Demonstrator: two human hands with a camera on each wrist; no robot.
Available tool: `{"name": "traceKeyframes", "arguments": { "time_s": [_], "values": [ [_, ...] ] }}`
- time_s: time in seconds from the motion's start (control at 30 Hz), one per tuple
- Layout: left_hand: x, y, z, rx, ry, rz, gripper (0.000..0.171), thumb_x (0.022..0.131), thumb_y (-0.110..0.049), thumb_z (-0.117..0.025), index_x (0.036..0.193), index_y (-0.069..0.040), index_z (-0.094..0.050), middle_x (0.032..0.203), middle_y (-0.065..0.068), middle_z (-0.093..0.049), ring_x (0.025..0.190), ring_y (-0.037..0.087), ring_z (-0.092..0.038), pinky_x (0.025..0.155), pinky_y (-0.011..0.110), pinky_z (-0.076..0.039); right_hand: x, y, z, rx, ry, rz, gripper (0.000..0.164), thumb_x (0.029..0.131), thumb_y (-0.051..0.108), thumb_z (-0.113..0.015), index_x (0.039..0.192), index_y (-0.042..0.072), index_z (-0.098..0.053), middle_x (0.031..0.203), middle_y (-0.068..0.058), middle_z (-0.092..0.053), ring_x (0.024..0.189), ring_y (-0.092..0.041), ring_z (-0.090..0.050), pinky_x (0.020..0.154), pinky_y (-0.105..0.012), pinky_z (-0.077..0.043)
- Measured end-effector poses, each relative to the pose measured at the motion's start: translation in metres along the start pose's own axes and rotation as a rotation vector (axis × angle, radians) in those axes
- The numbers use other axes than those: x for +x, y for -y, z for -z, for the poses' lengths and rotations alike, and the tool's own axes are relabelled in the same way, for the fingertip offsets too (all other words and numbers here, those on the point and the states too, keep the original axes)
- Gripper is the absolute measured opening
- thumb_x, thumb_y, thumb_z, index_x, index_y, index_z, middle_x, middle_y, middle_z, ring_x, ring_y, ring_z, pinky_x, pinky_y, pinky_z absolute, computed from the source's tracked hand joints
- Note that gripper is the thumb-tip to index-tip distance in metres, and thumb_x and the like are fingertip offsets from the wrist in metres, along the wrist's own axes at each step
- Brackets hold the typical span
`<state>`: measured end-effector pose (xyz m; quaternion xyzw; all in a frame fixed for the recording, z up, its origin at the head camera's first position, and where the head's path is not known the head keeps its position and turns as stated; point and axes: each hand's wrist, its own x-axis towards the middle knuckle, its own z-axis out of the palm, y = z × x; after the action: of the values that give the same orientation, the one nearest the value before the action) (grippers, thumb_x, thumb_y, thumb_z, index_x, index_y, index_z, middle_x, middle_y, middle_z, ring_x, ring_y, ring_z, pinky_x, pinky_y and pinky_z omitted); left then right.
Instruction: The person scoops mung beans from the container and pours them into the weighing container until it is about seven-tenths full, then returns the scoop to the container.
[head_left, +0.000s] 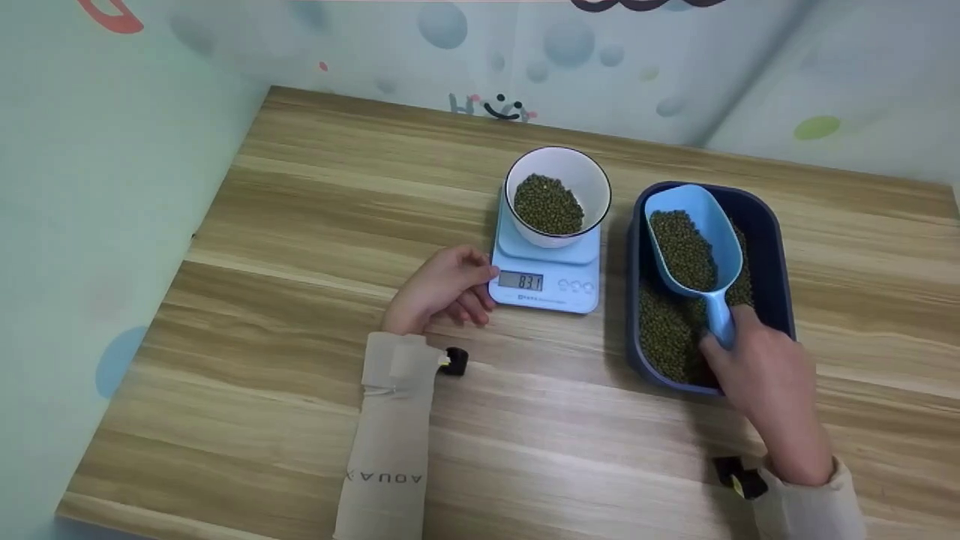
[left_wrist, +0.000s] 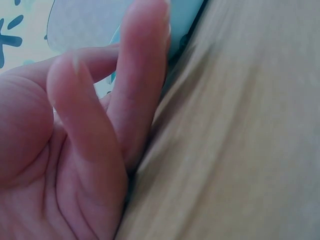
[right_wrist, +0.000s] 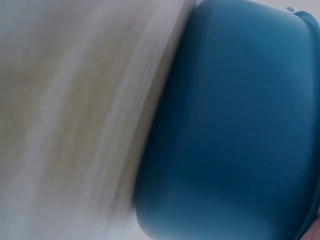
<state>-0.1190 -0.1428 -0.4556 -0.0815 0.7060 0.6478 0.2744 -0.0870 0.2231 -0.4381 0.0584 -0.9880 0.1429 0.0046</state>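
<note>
My right hand (head_left: 772, 367) grips the handle of a light-blue scoop (head_left: 718, 247), which holds green beans and lies over a dark-blue tub (head_left: 784, 270) of the same beans. Only the tub's outer wall (right_wrist: 240, 125) fills most of the right wrist view. At the left side of a light-blue kitchen scale (head_left: 547, 296), my left hand (head_left: 442, 289) touches the edge with its fingertips, its other fingers loosely bent over the table. In the left wrist view, these fingers (left_wrist: 140, 75) stand beside the scale. A white bowl (head_left: 596, 187) with green beans sits on the scale, whose display shows digits.
The wooden table (head_left: 300, 300) meets a pale wall (head_left: 375, 45) with bubble and face prints at the back. Another pale wall panel (head_left: 97, 195) borders its left side. The tub stands just right of the scale, with a narrow strip of table between them.
</note>
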Motion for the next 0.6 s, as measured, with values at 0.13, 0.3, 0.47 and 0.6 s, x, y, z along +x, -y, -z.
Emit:
{"name": "traceKeyframes", "arguments": {
  "time_s": [0.13, 0.3, 0.47, 0.6],
  "values": [
    [0.0, -0.001, 0.0, 0.005, 0.001, 0.001, 0.024, 0.094, -0.024, -0.053, 0.108, -0.005, -0.05, 0.083, 0.02, -0.065, 0.061, 0.025, -0.066, 0.045, 0.027, -0.048, 0.0, 0.0, 0.0, 0.013, -0.014, -0.006, 0.024, 0.086, 0.022, -0.055, 0.084, -0.001, -0.049, 0.057, -0.011, -0.048, 0.046, -0.025, -0.043, 0.039, -0.033, -0.026],
    [0.0, -0.002, 0.0, 0.02, 0.003, 0.005, 0.023, 0.094, -0.024, -0.053, 0.109, -0.006, -0.05, 0.085, 0.02, -0.065, 0.063, 0.026, -0.067, 0.047, 0.028, -0.05, 0.001, 0.0, 0.002, 0.046, -0.036, -0.01, 0.021, 0.085, 0.02, -0.054, 0.083, -0.001, -0.049, 0.057, -0.011, -0.048, 0.046, -0.024, -0.043, 0.039, -0.032, -0.028],
    [0.0, -0.001, 0.001, 0.019, 0.0, -0.002, 0.024, 0.094, -0.023, -0.052, 0.11, -0.006, -0.05, 0.085, 0.019, -0.065, 0.063, 0.026, -0.066, 0.048, 0.029, -0.05, 0.003, -0.002, 0.007, 0.123, 0.001, -0.025, 0.019, 0.087, 0.02, -0.052, 0.088, 0.001, -0.052, 0.062, -0.01, -0.061, 0.047, -0.019, -0.049, 0.041, -0.029, -0.034],
    [0.007, 0.008, 0.002, 0.005, 0.002, -0.008, 0.025, 0.094, -0.025, -0.054, 0.109, -0.006, -0.05, 0.083, 0.018, -0.065, 0.059, 0.024, -0.066, 0.045, 0.028, -0.049, 0.002, -0.004, 0.011, 0.191, 0.059, -0.057, 0.022, 0.09, 0.026, -0.05, 0.093, 0.004, -0.055, 0.065, -0.005, -0.067, 0.05, -0.014, -0.053, 0.042, -0.027, -0.038]
  ]
}}
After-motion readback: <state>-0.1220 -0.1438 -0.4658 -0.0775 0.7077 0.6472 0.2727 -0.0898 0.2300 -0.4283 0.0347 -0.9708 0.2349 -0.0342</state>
